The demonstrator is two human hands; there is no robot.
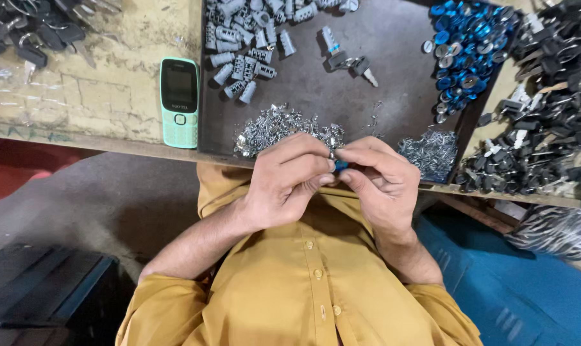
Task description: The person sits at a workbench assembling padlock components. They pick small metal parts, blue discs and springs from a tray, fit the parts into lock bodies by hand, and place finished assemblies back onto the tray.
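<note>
Head view: left hand [284, 182], right hand [380, 182] pinch small blue metal cylinder [340, 164].

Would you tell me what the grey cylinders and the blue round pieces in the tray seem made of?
Grey cylinders: probably cast metal, matte and dull, no glints. Blue round pieces: likely coated or anodised metal, glossy with bright highlights, though shiny plastic is possible.

mint-green phone [179, 102], dark screen, on the bench

my left hand [284, 182] and right hand [380, 179] pinch a small blue part [340, 164] together over the tray [393, 45] edge, just beside the metal bits [281, 128]; green phone [179, 101] lies left of tray.
</note>
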